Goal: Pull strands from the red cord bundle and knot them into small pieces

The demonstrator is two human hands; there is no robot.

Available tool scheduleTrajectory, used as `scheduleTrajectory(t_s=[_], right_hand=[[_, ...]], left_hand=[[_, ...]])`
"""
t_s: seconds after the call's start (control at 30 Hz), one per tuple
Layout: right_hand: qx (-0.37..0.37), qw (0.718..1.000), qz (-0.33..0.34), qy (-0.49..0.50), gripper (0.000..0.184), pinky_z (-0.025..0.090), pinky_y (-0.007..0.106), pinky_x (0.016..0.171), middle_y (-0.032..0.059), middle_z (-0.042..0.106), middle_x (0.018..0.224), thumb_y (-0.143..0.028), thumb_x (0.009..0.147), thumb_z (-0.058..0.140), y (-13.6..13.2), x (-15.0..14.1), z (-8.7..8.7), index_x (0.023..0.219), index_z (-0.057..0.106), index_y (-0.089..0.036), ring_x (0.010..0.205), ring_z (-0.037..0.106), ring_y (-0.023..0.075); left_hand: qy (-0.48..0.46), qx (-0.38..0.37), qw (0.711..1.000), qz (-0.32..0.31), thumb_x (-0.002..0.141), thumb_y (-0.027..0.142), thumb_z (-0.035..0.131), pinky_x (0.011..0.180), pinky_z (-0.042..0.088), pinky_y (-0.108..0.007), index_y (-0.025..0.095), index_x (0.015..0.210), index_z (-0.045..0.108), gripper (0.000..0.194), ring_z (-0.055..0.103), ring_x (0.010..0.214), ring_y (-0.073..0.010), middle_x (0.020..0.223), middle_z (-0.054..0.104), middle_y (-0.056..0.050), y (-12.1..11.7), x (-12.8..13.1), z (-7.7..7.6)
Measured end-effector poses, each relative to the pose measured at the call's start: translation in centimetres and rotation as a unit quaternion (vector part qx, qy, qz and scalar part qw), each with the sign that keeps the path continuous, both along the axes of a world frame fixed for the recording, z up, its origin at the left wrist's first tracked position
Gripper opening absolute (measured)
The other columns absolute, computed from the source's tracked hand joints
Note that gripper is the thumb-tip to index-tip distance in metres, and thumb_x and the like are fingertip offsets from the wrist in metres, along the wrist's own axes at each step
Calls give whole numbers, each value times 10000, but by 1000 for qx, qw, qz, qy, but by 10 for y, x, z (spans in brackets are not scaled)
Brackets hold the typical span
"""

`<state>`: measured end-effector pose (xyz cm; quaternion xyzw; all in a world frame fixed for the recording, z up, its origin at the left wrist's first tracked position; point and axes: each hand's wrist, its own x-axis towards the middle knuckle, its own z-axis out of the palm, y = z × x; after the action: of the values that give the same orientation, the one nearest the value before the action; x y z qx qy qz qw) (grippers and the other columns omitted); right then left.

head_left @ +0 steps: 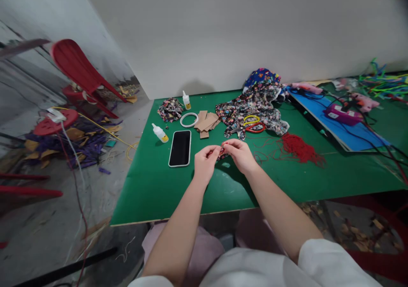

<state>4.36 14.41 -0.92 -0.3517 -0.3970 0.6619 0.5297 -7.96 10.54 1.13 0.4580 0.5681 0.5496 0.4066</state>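
Two bare hands, left hand (205, 161) and right hand (240, 154), fingers pinching small dark floral fabric piece (222, 152) above green tabletop (153, 193). Red plastic chair (75, 66) beyond, on littered grey floor (41, 223).

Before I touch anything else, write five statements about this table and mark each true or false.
1. The left hand and right hand pinch a small patterned piece. True.
2. The phone's screen is lit. False: the phone shows a dark screen.
3. The scissors have one yellow and one red handle loop. True.
4. The red thread is wound neatly on a spool. False: the red thread lies in a loose tangle.
5. The phone lies on the cardboard strips. False: it lies apart from the cardboard strips.
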Motion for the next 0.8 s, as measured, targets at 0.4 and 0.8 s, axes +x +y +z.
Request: scheduleTrajectory(t_s=[0.4, 0.8], right_hand=[[-4, 1000, 2, -2, 141, 462, 230, 587, -13, 677, 637, -294, 587, 777, 0, -2, 0, 669, 707, -202, 582, 579, 93], [-3, 1000, 11, -9, 159, 465, 248, 571, -14, 661, 617, -319, 591, 774, 0, -2, 1, 673, 699, -205, 552, 569, 100]], left_hand=[[-28, -18, 999, -6, 719, 382, 651, 551, 466, -221, 138, 794, 705, 261, 575, 574, -113, 677, 687, -25, 0, 0, -3], [31, -15, 999, -18, 736, 345, 627, 616, 483, -231, 143, 775, 710, 222, 611, 643, -134, 720, 709, -34, -3, 0, 4]])
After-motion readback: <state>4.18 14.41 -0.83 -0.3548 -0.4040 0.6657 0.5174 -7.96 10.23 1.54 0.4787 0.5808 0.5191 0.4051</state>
